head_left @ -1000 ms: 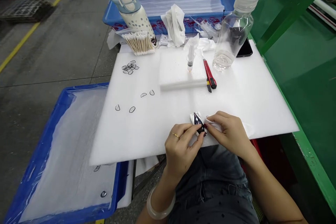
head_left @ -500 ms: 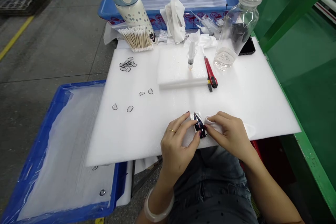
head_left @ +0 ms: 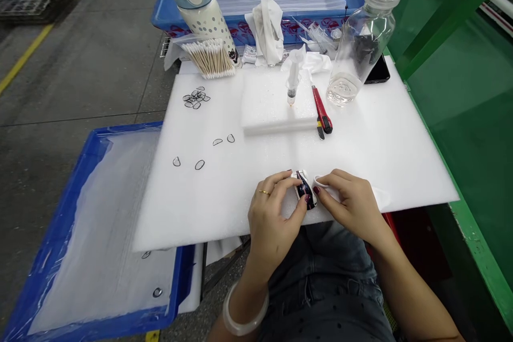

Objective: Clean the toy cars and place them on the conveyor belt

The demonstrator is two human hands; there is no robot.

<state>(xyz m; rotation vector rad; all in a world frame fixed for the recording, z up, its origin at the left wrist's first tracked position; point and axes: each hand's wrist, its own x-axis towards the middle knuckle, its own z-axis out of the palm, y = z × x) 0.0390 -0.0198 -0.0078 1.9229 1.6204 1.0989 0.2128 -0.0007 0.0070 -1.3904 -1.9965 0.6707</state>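
A small glossy black part with a white edge [head_left: 304, 191] lies near the front edge of the white foam sheet [head_left: 192, 208]. My left hand [head_left: 276, 214] grips it from the left, fingers on its far end and thumb on its near end. Just to its right, my right hand [head_left: 350, 200] pinches a white cloth [head_left: 332, 190] between thumb and fingers. The right thumb tip is close beside the part; whether they touch, I cannot tell. Part of the cloth is hidden under the right hand.
Several thin black rings [head_left: 196, 97] lie at the left. A syringe [head_left: 292, 88] stands on a foam block [head_left: 264, 112], beside a red utility knife [head_left: 321, 109]. Behind are a clear bottle [head_left: 352, 59], cotton swabs [head_left: 210, 59], a patterned flask [head_left: 204, 16] and a blue crate [head_left: 276, 24]. A blue tray [head_left: 44, 272] sits lower left.
The right thumb and cloth have drawn slightly back from the black part, leaving more of its right side showing. My left hand still grips the part. The view has shifted slightly.
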